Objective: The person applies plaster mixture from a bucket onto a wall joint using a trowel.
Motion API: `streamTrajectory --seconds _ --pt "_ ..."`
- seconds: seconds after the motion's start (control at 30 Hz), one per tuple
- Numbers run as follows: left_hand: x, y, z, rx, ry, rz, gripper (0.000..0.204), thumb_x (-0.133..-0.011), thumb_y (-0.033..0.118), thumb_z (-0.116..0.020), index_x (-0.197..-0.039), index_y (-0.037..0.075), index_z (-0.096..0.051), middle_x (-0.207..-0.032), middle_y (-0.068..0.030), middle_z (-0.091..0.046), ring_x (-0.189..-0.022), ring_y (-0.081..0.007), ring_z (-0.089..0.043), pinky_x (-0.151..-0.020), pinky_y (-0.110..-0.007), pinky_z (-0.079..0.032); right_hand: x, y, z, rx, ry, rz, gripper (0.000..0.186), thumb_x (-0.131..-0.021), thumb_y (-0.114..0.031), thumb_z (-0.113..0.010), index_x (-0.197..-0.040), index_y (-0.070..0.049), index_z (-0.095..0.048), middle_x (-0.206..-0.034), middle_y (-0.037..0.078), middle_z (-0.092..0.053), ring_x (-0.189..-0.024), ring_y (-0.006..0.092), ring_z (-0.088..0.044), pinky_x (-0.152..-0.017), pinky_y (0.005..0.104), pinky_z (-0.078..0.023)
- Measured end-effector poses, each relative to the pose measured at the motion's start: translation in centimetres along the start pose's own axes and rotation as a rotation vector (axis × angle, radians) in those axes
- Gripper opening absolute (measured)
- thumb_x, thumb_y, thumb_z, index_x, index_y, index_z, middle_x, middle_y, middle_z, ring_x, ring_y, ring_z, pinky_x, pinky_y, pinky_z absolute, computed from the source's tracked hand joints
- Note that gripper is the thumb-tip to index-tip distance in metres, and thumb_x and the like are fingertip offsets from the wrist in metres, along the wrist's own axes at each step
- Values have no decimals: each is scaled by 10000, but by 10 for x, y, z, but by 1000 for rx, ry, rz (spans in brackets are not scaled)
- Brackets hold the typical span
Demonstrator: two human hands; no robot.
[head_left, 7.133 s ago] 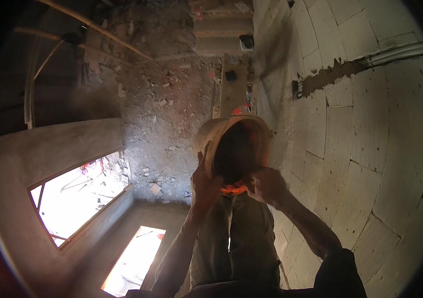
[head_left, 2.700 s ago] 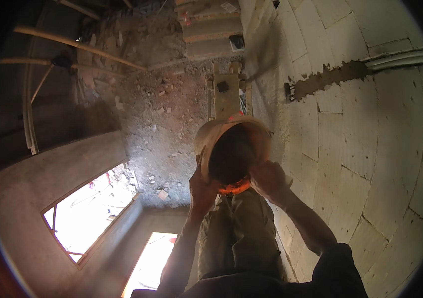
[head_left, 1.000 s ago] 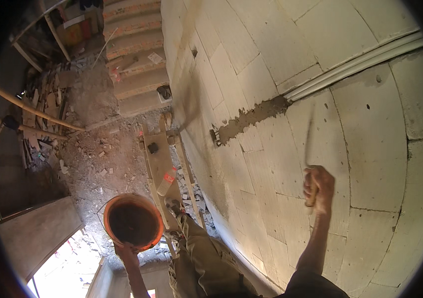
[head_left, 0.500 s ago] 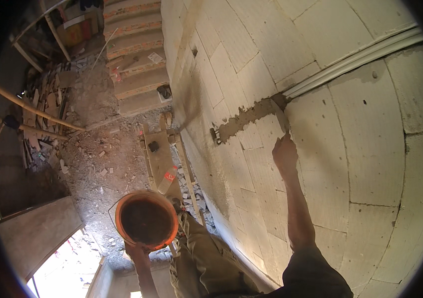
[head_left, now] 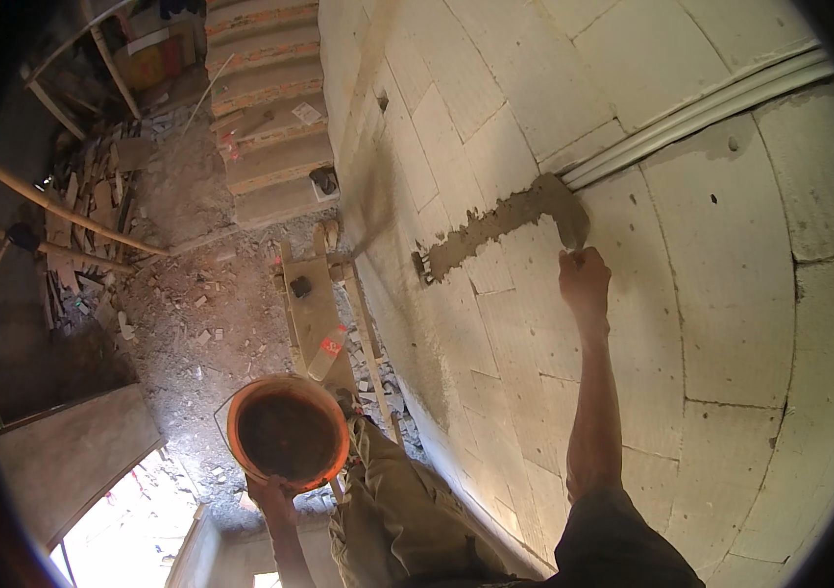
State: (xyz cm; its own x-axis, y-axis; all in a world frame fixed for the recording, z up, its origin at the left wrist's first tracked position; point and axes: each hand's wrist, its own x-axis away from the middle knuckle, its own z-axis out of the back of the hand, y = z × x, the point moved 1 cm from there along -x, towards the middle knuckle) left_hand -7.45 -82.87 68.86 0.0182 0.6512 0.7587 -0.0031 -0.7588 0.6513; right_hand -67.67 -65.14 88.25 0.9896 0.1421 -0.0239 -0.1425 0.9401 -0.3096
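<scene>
Gripping the orange bucket [head_left: 288, 434] left-handed [head_left: 275, 493], we press a trowel [head_left: 574, 233] with the clenched right hand [head_left: 584, 279]; the mortar strip [head_left: 500, 223] runs toward eight o'clock.

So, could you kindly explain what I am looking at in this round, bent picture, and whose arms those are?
The camera is a wide fisheye worn on a person's head, looking down, so straight edges curve near the rim. The two arms coming from the bottom are that person's own. The left hand holds an orange bucket with a dark inside from below. The right hand is raised to the block wall, pressing a small tool at the end of a grey mortar strip that fills a groove; pale pipes run on from there. Far below lie rubble, steps and a plank. The person's trousers show between the arms.
</scene>
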Motion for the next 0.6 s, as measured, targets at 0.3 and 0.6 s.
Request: streamTrajectory --seconds 0.3,0.6 --pt "14 11 6 65 -23 -78 705 -730 -99 -542 -1415 64 -502 -1040 -66 -633 -697 -173 -670 -507 -297 -584 32 16 30 -54 52 -44 329 -973 -277 -716 -1049 43 -698 -997 272 -762 -963 420 -762 -856 478 -565" --pt "68 72 -27 -92 -100 -119 661 -745 -78 -621 -1394 1 -527 -1030 -108 -673 -723 -213 -707 -568 -320 -607 155 4 79 -95 -122 114 225 -992 -226 -713 -1001 -5 -675 -849 190 -714 -726 384 -694 -680 447 -537"
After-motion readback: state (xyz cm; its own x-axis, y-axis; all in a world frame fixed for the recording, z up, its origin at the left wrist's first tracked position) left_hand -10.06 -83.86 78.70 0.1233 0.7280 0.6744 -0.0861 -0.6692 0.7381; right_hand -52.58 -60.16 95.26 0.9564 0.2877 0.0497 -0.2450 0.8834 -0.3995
